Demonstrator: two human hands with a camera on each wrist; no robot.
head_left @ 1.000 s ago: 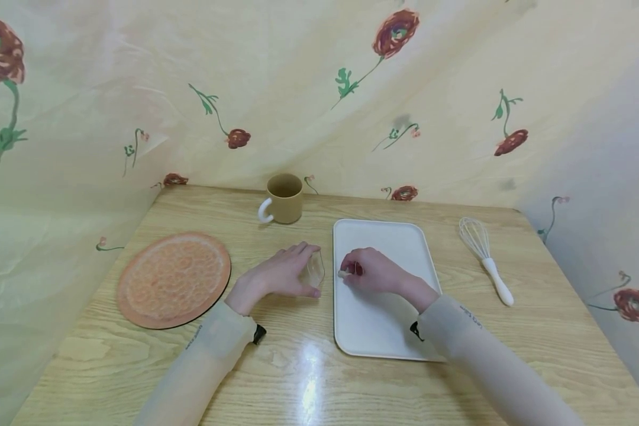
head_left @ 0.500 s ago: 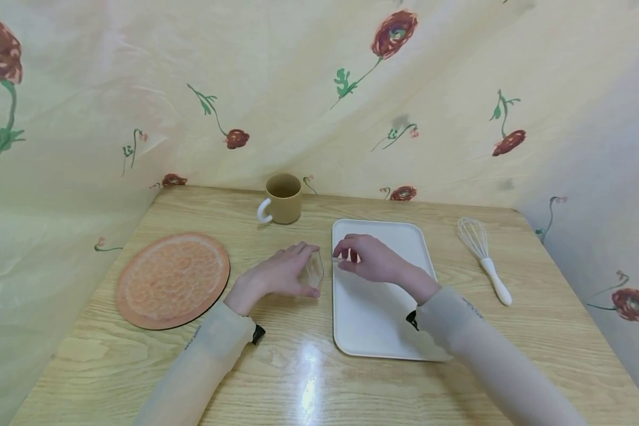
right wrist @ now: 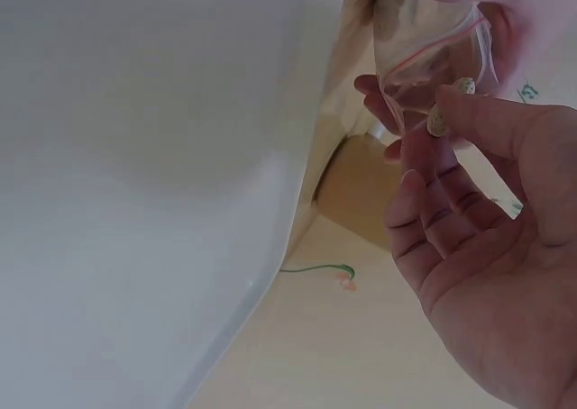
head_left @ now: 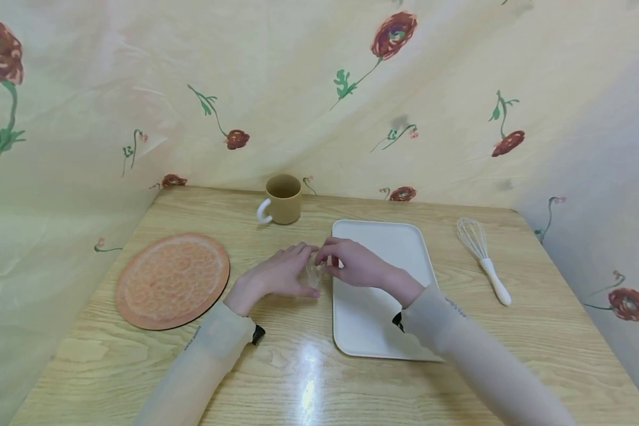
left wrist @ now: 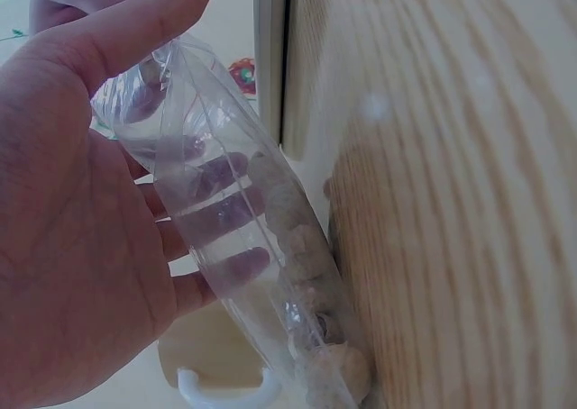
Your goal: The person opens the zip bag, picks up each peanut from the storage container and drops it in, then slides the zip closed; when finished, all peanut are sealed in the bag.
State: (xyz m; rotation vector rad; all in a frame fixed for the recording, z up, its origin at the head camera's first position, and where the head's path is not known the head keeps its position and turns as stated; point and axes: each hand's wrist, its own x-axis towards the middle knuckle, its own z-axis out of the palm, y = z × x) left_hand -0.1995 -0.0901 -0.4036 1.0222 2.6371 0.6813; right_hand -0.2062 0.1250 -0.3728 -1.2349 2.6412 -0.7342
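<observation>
My left hand [head_left: 278, 273] holds a clear zip bag [left wrist: 216, 179] upright by its opening, the fingers showing through the plastic. Several beige, knobbly peanuts [left wrist: 302, 251] lie along the bottom of the bag. A red zip line runs along the mouth of the bag [right wrist: 433, 53] in the right wrist view. At that mouth, my right hand [head_left: 361, 266] pinches a peanut [right wrist: 437, 121] between thumb and forefinger. In the head view the peanut is hidden by the fingers. Under my right forearm lies a white rectangular tray [head_left: 370, 325].
A tan mug [head_left: 286, 204] with a white handle stands at the back of the wooden table [head_left: 277, 378]. To the left lies a round orange mat [head_left: 173, 281]. A white-handled whisk [head_left: 484, 260] rests right of the tray. Flower-patterned cloth [head_left: 309, 89] hangs behind.
My right hand has lifted from the left side of the tray and moved left with the peanut to the mouth of the bag. The left hand has stayed in place.
</observation>
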